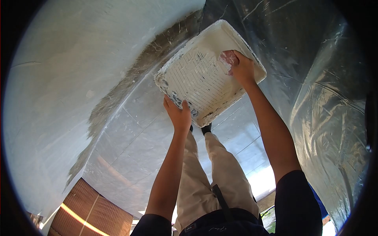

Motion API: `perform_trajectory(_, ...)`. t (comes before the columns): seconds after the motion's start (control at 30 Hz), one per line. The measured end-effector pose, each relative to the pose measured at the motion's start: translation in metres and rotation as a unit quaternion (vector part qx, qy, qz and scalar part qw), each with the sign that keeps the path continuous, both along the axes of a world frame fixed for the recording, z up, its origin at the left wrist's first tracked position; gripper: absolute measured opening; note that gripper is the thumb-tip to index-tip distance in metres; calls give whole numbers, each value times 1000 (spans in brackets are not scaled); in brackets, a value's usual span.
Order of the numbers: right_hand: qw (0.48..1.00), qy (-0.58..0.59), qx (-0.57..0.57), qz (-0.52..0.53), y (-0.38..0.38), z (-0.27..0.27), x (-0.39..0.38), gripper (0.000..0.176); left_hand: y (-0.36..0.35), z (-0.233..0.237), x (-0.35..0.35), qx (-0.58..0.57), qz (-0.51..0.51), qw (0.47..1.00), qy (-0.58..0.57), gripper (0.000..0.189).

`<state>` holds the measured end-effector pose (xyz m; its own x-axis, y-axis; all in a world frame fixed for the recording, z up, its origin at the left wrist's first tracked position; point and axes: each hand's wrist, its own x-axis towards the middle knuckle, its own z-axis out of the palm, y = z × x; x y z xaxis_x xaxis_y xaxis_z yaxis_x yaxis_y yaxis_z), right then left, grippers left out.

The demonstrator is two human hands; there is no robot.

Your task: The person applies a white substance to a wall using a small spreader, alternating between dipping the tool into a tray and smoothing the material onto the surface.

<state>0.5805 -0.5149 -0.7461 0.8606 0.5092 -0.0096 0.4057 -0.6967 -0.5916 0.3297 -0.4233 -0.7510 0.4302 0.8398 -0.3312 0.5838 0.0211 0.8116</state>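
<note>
A white paint tray with a ribbed slope is held up in front of me, tilted in view and smeared with white paint and dark spots. My left hand grips its lower-left edge, with the thumb at the rim and the other fingers partly hidden by the tray. Over the deep end, my right hand is closed around a reddish sponge whose outer face is coated in white paint. Pale paint lies in the tray's smooth deep end beside the sponge.
A pale wall rises on the left, with an unpainted grey-brown band along its base. Shiny plastic sheeting hangs on the right. Grey tiled floor lies under my feet; a brown ribbed panel stands at lower left.
</note>
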Motion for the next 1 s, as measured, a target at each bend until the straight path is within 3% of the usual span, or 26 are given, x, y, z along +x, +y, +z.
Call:
perform_trajectory(0.4,998,64,-12,-25,-11,-22,16,34,-2,-8,-3,26,-2,999,24,72)
perform_trajectory(0.57,989,144,28,-8,-8,-29,11,34,-4,-8,-2,14,4,1000,20,74)
perform_trajectory(0.7,993,113,34,-5,1,-18,-9,33,-4,-5,-1,-2,10,1000,17,74)
perform_trajectory(1.0,980,191,57,2,14,-26,-53,30,-7,-15,-5,-12,38,999,-35,68)
